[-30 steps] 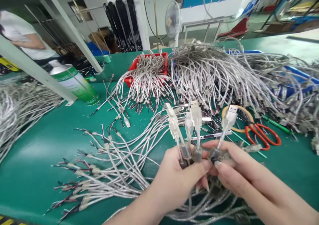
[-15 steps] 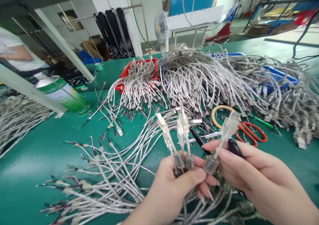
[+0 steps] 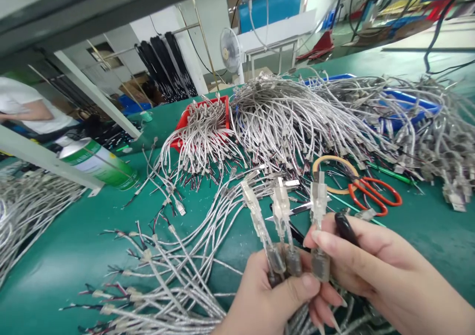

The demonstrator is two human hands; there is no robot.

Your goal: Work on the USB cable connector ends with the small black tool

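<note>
My left hand (image 3: 282, 290) is closed around a few USB cables, thumb pressed over their dark cylindrical cores. Their clear-jacketed USB plugs (image 3: 282, 201) point up and away from me. Between thumb and fingers, my right hand (image 3: 374, 265) pinches another USB cable, just above its core. That cable's plug (image 3: 318, 196) stands upright beside the others. A black-handled tool (image 3: 346, 228) also rests in the right hand; its kind is mostly hidden. Below the hands, more silvery cables (image 3: 178, 280) with stripped wire ends lie fanned out to the left.
Behind the hands lie orange-handled scissors (image 3: 382, 196) and a yellow tape ring (image 3: 336, 159). Cables heap over a red bin (image 3: 227, 112) and a blue bin (image 3: 415, 108). A green spray can (image 3: 100, 162) stands by a white post (image 3: 48, 159). A person (image 3: 25, 107) is at far left.
The plug in my right hand has swung from tilted to upright and moved left, closer to the plugs in my left hand. The camera view has shifted slightly.
</note>
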